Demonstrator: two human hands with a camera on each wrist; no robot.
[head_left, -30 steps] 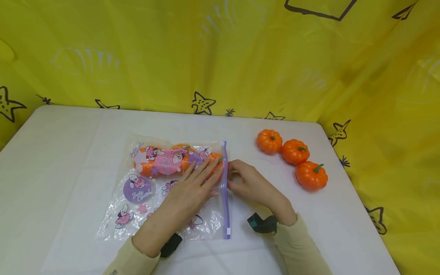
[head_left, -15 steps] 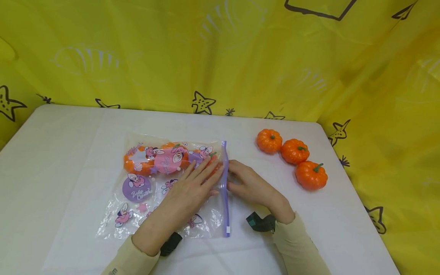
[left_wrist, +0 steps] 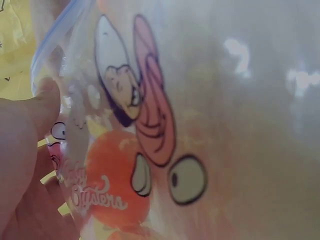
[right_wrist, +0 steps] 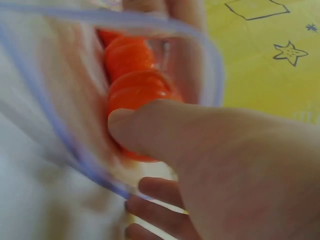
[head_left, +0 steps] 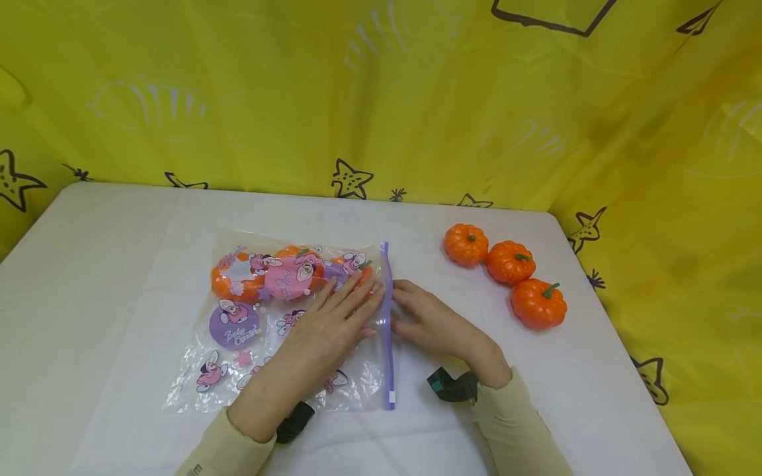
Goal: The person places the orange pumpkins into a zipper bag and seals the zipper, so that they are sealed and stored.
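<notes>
A clear zip bag [head_left: 238, 367] with pink and purple prints and a purple slider edge [head_left: 388, 344] lies on the table. Inside its far half several orange toy pumpkins [head_left: 229, 281] sit in a row. My left hand [head_left: 324, 334] rests over the bag with straight fingers, covering part of the pumpkin nearest the mouth. At that mouth is my right hand [head_left: 437, 324], partly hidden by the slider edge. In the right wrist view the mouth gapes, the right thumb [right_wrist: 135, 127] touches the nearest pumpkin [right_wrist: 142, 92], and other fingers [right_wrist: 160, 212] lie by the lower rim.
Three loose toy pumpkins [head_left: 510, 262] stand close together at the right of the white table [head_left: 137, 218]. A yellow printed curtain [head_left: 274, 99] hangs behind the table and down its right side. Each wrist carries a black camera mount [head_left: 454, 385].
The pumpkins in the bag have slid left, deeper in, mostly in the first half second. The bag has shifted slightly left. Both hands stay nearly in place; the loose pumpkins have not moved.
</notes>
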